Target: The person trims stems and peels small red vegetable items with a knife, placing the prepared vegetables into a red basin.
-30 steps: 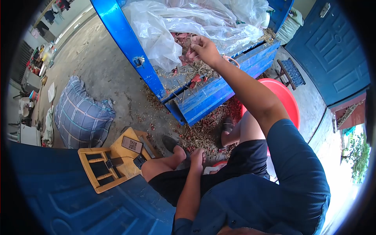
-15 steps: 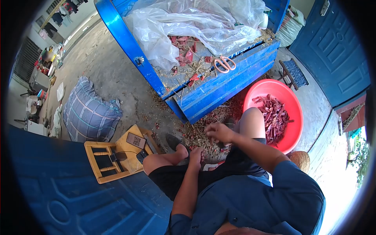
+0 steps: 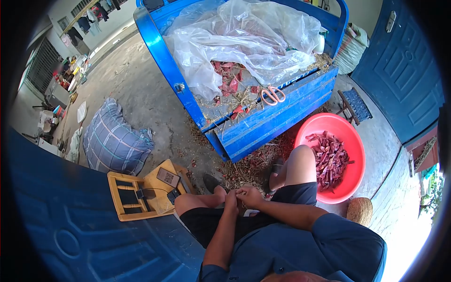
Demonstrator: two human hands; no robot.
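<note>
My left hand and my right hand are together between my knees, with their fingertips meeting. Both look closed; anything pinched between them is too small or hidden to make out. Past my right knee is a red plastic basin holding many dried red chili peppers. Beyond my feet stands a blue cargo cart covered partly by clear plastic sheeting. Pink-handled scissors lie on its near edge, beside red scraps and dry stalks.
Stalks and debris litter the floor between my feet and the cart. On my left are a yellow wooden stool with a phone on it, and a plaid stuffed sack. A small folding stool stands beyond the basin.
My right hand has come down and left to meet my left hand. The whole view has shifted, so the cart and basin appear slightly lower.
</note>
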